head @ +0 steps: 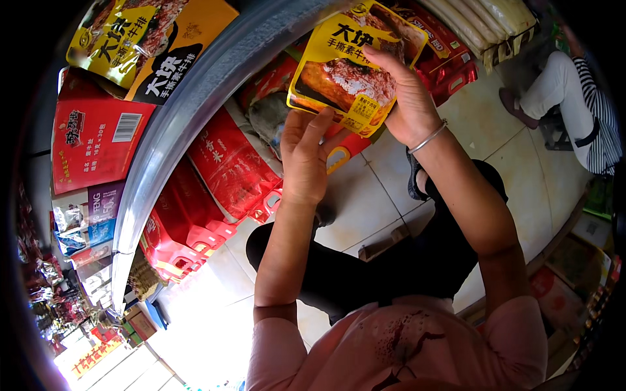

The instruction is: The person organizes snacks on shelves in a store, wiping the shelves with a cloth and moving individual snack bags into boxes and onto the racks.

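Note:
Both hands hold a small stack of yellow snack packets (337, 78), which bear pictures of food and printed writing. My right hand (411, 97), with a metal bangle at its wrist, grips the right side, its thumb lying on the front. At the lower left edge, the fingers of my left hand (305, 151) are on the packets; some of those fingers are hidden. To the upper left, an open orange and black carton (181, 54) has a like yellow packet (115, 46) at its top.
A curved metal counter edge (176, 132) runs along the left. Red rice bags (234, 166) stand below it, and a red carton (98, 141) lies beyond. Pale floor tiles (376, 181) show around my legs. At the far right a person (562, 93) sits on a low stool.

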`<move>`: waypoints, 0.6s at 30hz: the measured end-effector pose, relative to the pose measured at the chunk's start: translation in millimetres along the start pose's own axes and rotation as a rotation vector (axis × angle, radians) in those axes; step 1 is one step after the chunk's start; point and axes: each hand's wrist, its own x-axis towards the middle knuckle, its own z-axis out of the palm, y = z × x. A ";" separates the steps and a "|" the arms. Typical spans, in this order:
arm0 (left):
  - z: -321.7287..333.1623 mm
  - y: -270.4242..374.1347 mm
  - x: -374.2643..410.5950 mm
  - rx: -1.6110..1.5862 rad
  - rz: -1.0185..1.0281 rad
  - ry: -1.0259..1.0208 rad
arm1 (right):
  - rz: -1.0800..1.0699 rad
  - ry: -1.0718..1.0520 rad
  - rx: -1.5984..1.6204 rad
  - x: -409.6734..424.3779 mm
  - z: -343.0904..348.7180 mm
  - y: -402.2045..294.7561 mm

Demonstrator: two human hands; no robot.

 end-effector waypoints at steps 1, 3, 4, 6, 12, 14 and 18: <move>1.4 -2.5 -1.0 0.046 0.016 0.028 | -0.003 -0.019 -0.001 -1.0 0.7 0.5; 1.2 -4.6 -1.8 0.108 0.050 0.051 | -0.011 -0.054 -0.004 -2.6 1.6 2.3; -0.4 -4.7 -1.0 0.123 0.069 0.046 | -0.018 -0.048 -0.006 -2.8 0.8 2.8; 0.2 -4.4 1.3 0.155 0.123 0.027 | 0.001 -0.102 -0.003 -2.4 -0.1 -1.8; -0.5 -2.6 -0.6 0.125 0.109 0.032 | 0.002 -0.113 -0.013 2.8 -5.6 -5.4; -3.4 -2.9 -0.2 0.139 0.149 0.003 | 0.018 -0.114 -0.020 2.3 -7.9 -4.5; -2.7 -5.6 -3.2 0.176 0.161 0.009 | 0.010 -0.102 -0.106 -6.6 0.5 -1.4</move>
